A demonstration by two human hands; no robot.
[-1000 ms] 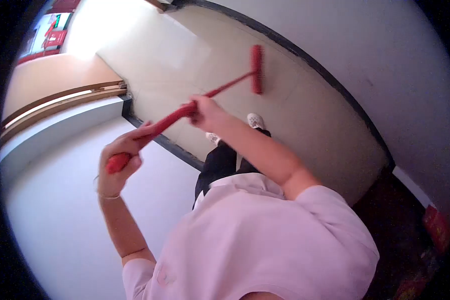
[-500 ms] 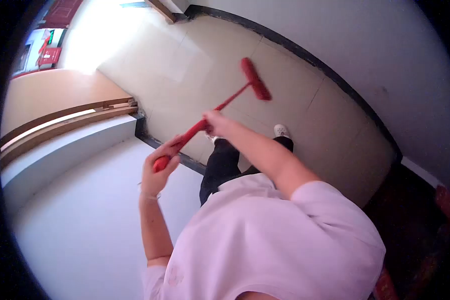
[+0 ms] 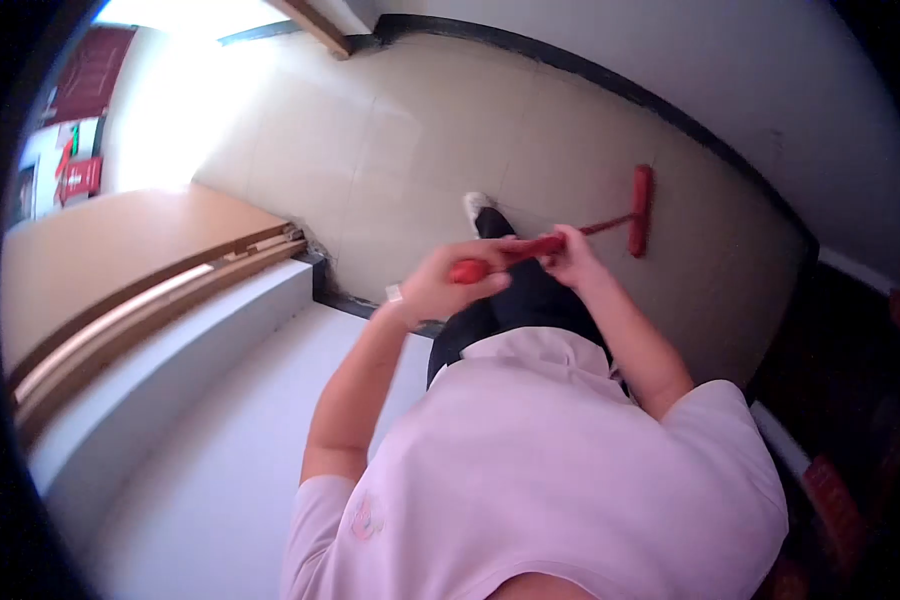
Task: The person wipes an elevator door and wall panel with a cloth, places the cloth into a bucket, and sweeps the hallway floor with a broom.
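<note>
Fingers of left hand (image 3: 440, 275), right hand (image 3: 576, 262) wrapped round broom handle (image 3: 538, 247); broom head (image 3: 641, 211) crosswise beyond nearer right hand, toward right edge of floor (image 3: 420, 130).

Single camera, worn on the person's head. Pitched steeply down, facing forward along the floor (image 3: 420, 150). Nearest the lens: the pale pink shirt (image 3: 560, 470), neckline at the bottom of the view, front filling the lower middle. Left hand (image 3: 440, 278) and right hand (image 3: 576, 262) at middle range, seen from above. Farther off, the shoe (image 3: 473, 208) and the head of the red broom (image 3: 641, 205), the latter toward the floor's right edge. Lens wide, I judge: black rounded corners, dark skirting (image 3: 530, 52) bowed along the floor's far and right edges. Floor runs aslant; glare at its upper-left corner, wooden panel (image 3: 140, 225) by its left edge.
</note>
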